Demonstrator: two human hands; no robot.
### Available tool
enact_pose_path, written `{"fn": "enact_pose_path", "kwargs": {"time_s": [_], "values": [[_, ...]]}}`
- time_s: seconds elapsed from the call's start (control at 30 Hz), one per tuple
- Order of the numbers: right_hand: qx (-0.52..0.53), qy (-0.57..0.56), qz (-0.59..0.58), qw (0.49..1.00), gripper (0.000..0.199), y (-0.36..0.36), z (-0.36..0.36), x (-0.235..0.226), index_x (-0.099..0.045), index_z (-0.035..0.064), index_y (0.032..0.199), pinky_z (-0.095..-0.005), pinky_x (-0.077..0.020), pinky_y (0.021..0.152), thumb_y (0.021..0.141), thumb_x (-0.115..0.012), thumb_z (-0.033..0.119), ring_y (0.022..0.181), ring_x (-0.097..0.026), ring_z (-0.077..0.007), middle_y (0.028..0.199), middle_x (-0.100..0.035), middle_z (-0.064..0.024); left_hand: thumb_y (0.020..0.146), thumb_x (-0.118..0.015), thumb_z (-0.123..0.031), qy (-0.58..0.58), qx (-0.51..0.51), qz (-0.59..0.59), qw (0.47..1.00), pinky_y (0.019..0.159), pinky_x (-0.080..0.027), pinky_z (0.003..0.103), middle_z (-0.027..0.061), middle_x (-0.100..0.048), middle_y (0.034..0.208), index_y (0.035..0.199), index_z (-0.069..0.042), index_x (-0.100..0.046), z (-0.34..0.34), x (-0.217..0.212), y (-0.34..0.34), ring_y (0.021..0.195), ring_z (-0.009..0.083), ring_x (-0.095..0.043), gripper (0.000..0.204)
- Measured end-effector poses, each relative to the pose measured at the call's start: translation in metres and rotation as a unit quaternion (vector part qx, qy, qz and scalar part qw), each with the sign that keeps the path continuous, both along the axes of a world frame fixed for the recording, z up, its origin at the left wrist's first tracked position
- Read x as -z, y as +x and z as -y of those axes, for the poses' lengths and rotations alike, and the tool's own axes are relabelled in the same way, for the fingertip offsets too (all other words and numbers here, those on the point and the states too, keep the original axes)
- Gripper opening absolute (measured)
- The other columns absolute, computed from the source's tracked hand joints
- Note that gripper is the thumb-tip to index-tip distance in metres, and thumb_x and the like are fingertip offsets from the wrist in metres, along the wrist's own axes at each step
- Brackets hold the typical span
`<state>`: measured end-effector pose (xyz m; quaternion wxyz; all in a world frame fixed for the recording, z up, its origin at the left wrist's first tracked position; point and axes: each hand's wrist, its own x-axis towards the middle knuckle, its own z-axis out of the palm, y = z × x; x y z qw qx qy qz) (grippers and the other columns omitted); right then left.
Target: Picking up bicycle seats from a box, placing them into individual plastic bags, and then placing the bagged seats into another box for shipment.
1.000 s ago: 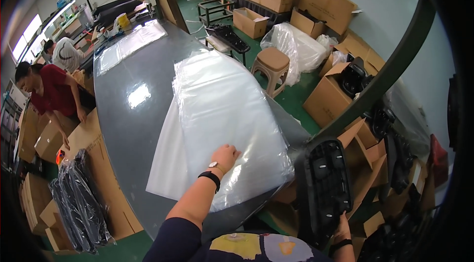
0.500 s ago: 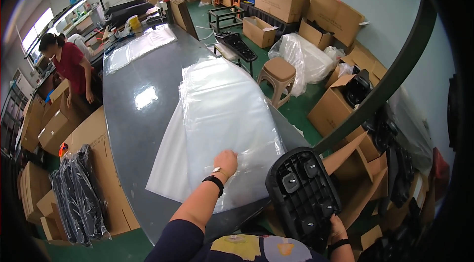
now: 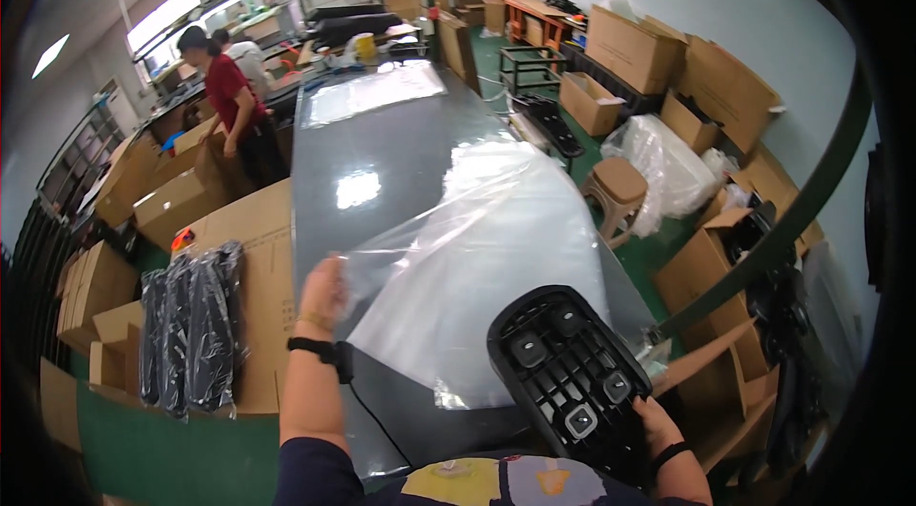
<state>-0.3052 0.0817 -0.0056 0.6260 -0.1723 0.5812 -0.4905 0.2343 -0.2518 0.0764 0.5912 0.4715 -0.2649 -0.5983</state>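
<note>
My left hand is closed on the edge of a clear plastic bag, drawn out to the left from a stack. The stack of clear plastic bags lies on the grey table, with a white sheet of foam-like material sticking out at its left. My right hand grips the lower right edge of a black plastic panel, long and rounded, with ribs and several metal studs. The panel is tilted over the near right part of the stack. A black cord hangs from the band on my left wrist.
The grey table runs away from me, with more plastic bags at its far end. Wrapped black parts lie on cardboard at left. A person in red stands beyond. Open boxes, a stool and a green post are at right.
My left hand has moved from the stack to the left, pulling out the edge of a clear bag. The black panel has shifted slightly left over the stack. The view has turned left.
</note>
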Motion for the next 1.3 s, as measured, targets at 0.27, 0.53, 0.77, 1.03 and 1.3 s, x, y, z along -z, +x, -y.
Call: {"fn": "enact_pose_path", "kwargs": {"time_s": [0.27,0.53,0.77,1.03,1.3], "values": [[-0.318,0.044,-0.136,0.937,0.044,0.095,0.156,-0.032,-0.066,0.0002,0.101,-0.0314,-0.0489,0.073,0.083,-0.070,0.040,0.077,-0.062,-0.0154,0.088,-0.068,-0.0048,0.096,-0.040,-0.054,-0.267,-0.233,-0.130,0.926,0.048,-0.040,0.029,-0.0039,-0.042,0.057,0.064,-0.016,-0.049,-0.231,0.006,0.277,0.053,0.0120,-0.042,0.050],[-0.407,0.054,-0.234,0.881,0.046,0.185,0.241,-0.026,-0.069,0.0020,0.099,-0.0331,-0.0485,0.071,0.080,-0.072,0.044,0.076,-0.062,-0.0179,0.088,-0.068,-0.0057,0.090,-0.050,-0.011,-0.107,-0.424,-0.070,0.896,0.049,-0.043,0.024,0.0013,-0.062,0.076,0.091,-0.006,-0.058,-0.356,0.045,0.191,0.060,0.0097,-0.055,0.010],[-0.401,-0.124,-0.294,0.859,0.037,0.204,0.251,-0.039,-0.063,0.0005,0.109,-0.0293,-0.0501,0.077,0.080,-0.074,0.021,0.083,-0.064,-0.0162,0.092,-0.069,-0.0085,0.089,-0.063,-0.009,-0.057,-0.407,0.000,0.912,0.050,-0.047,0.025,0.0035,-0.061,0.071,0.082,-0.006,-0.058,-0.357,0.043,0.160,0.056,0.0103,-0.055,0.010],[-0.557,-0.217,-0.133,0.790,0.023,0.293,0.191,-0.149,-0.065,0.0020,0.108,-0.0233,-0.0501,0.074,0.089,-0.064,0.015,0.080,-0.064,-0.0098,0.089,-0.069,-0.0046,0.093,-0.060,-0.025,-0.018,-0.073,-0.059,0.995,0.056,-0.044,0.022,-0.0012,-0.056,0.075,0.090,-0.008,-0.058,-0.248,0.019,0.032,0.063,0.0079,-0.053,0.018],[-0.575,-0.243,-0.137,0.769,0.034,0.336,0.193,-0.103,-0.061,0.0003,0.115,-0.0234,-0.0488,0.075,0.089,-0.066,0.021,0.080,-0.060,-0.0087,0.089,-0.067,-0.0046,0.092,-0.062,-0.020,-0.043,0.179,0.042,0.982,0.069,-0.048,0.021,0.0002,-0.064,0.086,0.097,-0.001,-0.063,-0.227,0.009,-0.023,0.079,0.0076,-0.060,0.019]]}}
